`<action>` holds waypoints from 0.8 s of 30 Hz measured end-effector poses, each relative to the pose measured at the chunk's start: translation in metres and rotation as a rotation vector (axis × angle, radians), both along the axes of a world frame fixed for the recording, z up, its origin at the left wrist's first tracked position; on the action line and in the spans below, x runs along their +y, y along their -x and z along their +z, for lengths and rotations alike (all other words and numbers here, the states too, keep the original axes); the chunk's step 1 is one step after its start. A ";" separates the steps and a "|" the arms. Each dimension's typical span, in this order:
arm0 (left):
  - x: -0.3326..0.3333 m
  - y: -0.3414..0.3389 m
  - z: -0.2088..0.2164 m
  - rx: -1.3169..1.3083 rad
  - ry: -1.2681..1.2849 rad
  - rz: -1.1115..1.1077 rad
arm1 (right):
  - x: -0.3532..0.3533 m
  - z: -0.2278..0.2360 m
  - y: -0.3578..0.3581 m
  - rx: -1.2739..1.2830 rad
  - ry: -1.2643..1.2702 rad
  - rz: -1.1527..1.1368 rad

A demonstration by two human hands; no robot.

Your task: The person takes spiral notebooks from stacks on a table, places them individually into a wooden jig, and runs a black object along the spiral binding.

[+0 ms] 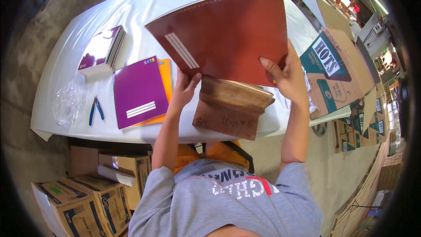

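Observation:
I hold a reddish-brown notebook cover (223, 35) up over the table, tilted, its row of punched holes along the far edge. Three white stripes mark its left part. My left hand (186, 88) pinches the near left corner. At the near right corner my right hand (286, 75) grips, thumb on top and fingers mostly hidden beneath. Whether loose sheets lie under the cover, I cannot tell. Below it stands a wooden block stand (237, 94) with handwriting on its base. To the left, a purple spiral notebook (140, 90) lies partly over an orange one (165, 72).
Farther left sit a stack of purple spiral notebooks (101, 50), tangled clear plastic (70, 105) and blue-handled pliers (95, 110). An opened carton (331, 72) stands at the table's right. More cartons (94, 202) are on the floor at lower left. White cloth (149, 13) covers the table.

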State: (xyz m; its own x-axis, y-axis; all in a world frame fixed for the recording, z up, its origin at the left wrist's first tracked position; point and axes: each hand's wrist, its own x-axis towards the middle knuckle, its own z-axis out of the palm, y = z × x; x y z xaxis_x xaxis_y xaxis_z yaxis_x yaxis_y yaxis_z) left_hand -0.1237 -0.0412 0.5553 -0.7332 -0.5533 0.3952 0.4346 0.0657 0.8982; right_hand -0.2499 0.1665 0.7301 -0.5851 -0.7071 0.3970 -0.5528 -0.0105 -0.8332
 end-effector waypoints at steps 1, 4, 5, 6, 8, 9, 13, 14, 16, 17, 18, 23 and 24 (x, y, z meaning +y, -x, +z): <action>0.001 0.000 -0.006 -0.014 -0.026 0.027 | 0.000 -0.003 0.003 0.114 -0.026 -0.015; 0.001 -0.005 -0.027 -0.006 -0.099 0.022 | 0.008 -0.020 0.012 0.184 -0.045 0.043; 0.000 -0.009 -0.034 -0.082 0.057 0.061 | 0.013 -0.028 0.016 0.150 -0.033 0.130; -0.001 -0.013 -0.041 -0.115 0.208 0.090 | 0.021 -0.038 0.018 0.153 -0.036 0.112; 0.000 -0.019 -0.052 -0.371 0.365 0.175 | 0.042 -0.058 0.024 -0.347 0.259 0.207; 0.001 -0.021 -0.056 -0.280 0.438 0.189 | 0.050 -0.065 0.035 -0.245 0.300 0.192; 0.003 -0.030 -0.057 -0.352 0.576 0.311 | 0.072 -0.101 0.076 -0.444 0.471 0.377; 0.005 -0.032 -0.055 -0.375 0.576 0.313 | 0.072 -0.109 0.094 -0.434 0.483 0.363; 0.009 -0.035 -0.052 -0.497 0.682 0.372 | 0.065 -0.123 0.139 -0.365 0.192 -0.156; 0.011 -0.035 -0.050 -0.545 0.651 0.358 | 0.054 -0.133 0.159 -0.126 -0.073 -0.427; 0.013 -0.034 -0.047 -0.525 0.644 0.339 | 0.047 -0.146 0.171 0.127 -0.315 -0.650; 0.034 -0.027 -0.007 -0.612 0.668 0.678 | 0.030 -0.190 0.201 0.769 -0.891 -0.730; 0.039 -0.028 0.010 -0.453 0.782 0.849 | 0.029 -0.189 0.202 0.821 -0.913 -0.707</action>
